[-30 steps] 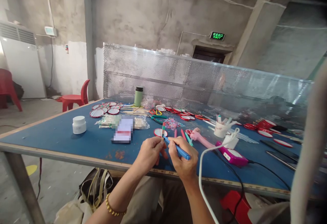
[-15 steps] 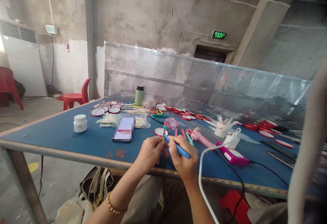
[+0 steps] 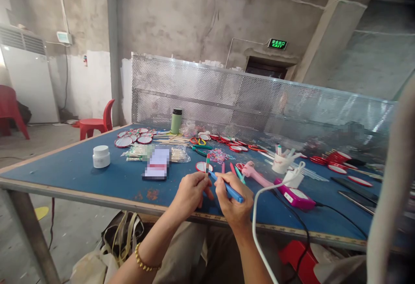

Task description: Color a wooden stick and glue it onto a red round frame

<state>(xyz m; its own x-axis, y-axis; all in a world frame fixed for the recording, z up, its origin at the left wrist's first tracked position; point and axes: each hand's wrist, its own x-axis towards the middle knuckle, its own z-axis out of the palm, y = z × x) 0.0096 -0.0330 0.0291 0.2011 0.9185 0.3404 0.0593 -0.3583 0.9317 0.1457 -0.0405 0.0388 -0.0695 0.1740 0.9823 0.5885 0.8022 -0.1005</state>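
Note:
Between the fingertips of my left hand (image 3: 191, 191) stands a thin flat wooden stick (image 3: 208, 161), coloured in red and green bands near its top. My right hand (image 3: 238, 208) grips a blue marker pen (image 3: 234, 192) in a writing hold. Its tip points at the stick just above my left fingers; whether it touches cannot be made out. Behind the stick lies a round white disc with a red rim (image 3: 200, 167). More coloured markers (image 3: 234, 170) lie just beyond my right hand.
A phone (image 3: 157, 163), a white jar (image 3: 101, 157) and bagged sticks (image 3: 132, 152) are on the left. A pink glue gun (image 3: 254, 173), a purple power strip (image 3: 296, 196) and a white cable (image 3: 256, 228) are on the right. A perforated metal screen (image 3: 194, 89) borders the back.
My right hand and the blue marker have shifted slightly right and down. My left hand keeps its hold on the upright stick, almost unmoved.

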